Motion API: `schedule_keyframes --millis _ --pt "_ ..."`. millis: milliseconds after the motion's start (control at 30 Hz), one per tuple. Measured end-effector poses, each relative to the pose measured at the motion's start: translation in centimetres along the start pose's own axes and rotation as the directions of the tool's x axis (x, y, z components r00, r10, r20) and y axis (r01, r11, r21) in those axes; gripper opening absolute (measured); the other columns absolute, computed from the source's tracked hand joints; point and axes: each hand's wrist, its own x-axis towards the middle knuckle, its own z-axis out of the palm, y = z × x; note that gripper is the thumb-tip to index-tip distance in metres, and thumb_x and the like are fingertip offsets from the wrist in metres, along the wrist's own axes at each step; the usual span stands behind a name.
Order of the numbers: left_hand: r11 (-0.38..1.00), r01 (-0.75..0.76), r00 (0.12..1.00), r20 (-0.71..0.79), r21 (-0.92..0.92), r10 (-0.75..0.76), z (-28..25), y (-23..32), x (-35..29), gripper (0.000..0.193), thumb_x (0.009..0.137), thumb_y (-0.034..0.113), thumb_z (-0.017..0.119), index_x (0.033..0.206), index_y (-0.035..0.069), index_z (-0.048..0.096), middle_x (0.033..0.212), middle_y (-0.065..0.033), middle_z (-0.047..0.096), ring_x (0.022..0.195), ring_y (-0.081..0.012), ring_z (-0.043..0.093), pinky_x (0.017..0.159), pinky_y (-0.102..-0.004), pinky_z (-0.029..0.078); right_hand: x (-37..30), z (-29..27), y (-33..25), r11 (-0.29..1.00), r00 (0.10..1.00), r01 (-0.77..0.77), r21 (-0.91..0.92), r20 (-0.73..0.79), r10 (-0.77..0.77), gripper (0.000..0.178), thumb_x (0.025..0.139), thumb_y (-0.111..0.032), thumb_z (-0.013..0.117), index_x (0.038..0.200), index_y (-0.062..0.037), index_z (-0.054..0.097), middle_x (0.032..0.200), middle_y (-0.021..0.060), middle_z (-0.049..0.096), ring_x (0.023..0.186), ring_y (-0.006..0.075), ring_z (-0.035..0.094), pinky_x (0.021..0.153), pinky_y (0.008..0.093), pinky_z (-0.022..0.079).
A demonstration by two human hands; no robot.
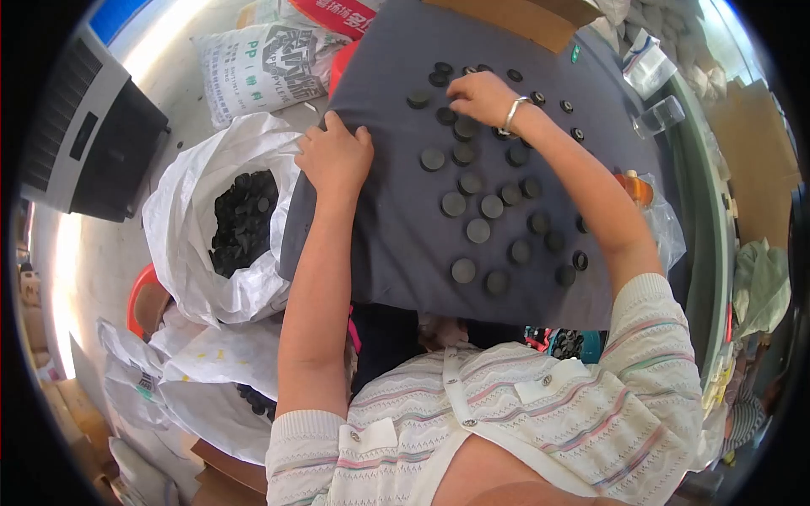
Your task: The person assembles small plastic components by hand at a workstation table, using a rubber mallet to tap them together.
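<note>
Many round black caps (453,203) lie spread over the grey cloth-covered table (388,244), most showing a flat face. A few at the far right, such as a ring-like cap (580,260), show a hollow or rimmed side. My right hand (485,99), with a silver bangle at its wrist, is low over the far caps. Its bent thumb and forefinger are slightly apart, next to a cap (445,116); no held cap shows. At the table's left edge rests my left hand (336,156), fingers apart, with nothing seen in it.
Left of the table stands a white sack (181,228) of black pieces. Beyond it are a printed white sack (253,74) and a grey-black appliance (84,135). A cardboard box (527,21) sits at the far edge; a clear plastic bottle (660,116) lies to the right.
</note>
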Motion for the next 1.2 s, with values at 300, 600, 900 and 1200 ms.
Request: schedule_keyframes --millis 300,600,900,1200 --pt "1.0 0.008 1.0 0.013 -0.012 -0.008 -0.2 -0.7 -0.1 0.054 0.084 0.04 0.056 0.125 0.005 0.052 0.114 -0.0236 0.057 0.112 -0.0393 0.051 0.091 -0.0528 0.04 1.5 1.3 -4.3 0.955 0.964 -0.029 -0.295 0.246 0.106 0.025 0.077 -0.021 0.063 0.097 -0.0059 0.069 0.095 0.0156 0.068 0.091 0.0325 0.065 0.083 0.0431 0.051" --pt "1.0 0.001 1.0 -0.016 0.025 -0.001 -0.1 -0.4 0.0 0.058 0.083 0.043 0.059 0.128 0.006 0.052 0.113 -0.0242 0.058 0.109 -0.0411 0.054 0.089 -0.0514 0.044 -0.2 -2.7 8.5 0.938 0.851 -0.284 0.201 -0.397 0.343 0.032 0.068 -0.019 0.069 0.096 -0.0036 0.066 0.092 0.0161 0.068 0.089 0.0324 0.065 0.081 0.0386 0.051" --pt "0.999 -0.001 1.0 -0.01 0.039 0.002 -0.1 -0.5 0.1 0.057 0.083 0.042 0.06 0.127 0.007 0.054 0.111 -0.0242 0.059 0.106 -0.0413 0.056 0.087 -0.0516 0.045 -1.6 0.6 12.7 0.895 0.877 -0.44 0.079 -0.179 0.447 0.034 0.07 -0.012 0.069 0.102 -0.0031 0.065 0.099 0.0171 0.067 0.098 0.0325 0.063 0.087 0.0386 0.049" --pt "1.0 -0.004 1.0 -0.017 0.008 0.004 -0.1 -0.4 -0.1 0.054 0.084 0.04 0.058 0.123 0.004 0.053 0.109 -0.0238 0.058 0.108 -0.0398 0.054 0.088 -0.0534 0.042 -0.9 -0.9 12.3 0.932 0.947 -0.322 -0.164 -0.048 0.319 0.04 0.075 -0.009 0.067 0.113 -0.0034 0.062 0.103 0.0181 0.066 0.097 0.0341 0.062 0.086 0.0387 0.049"
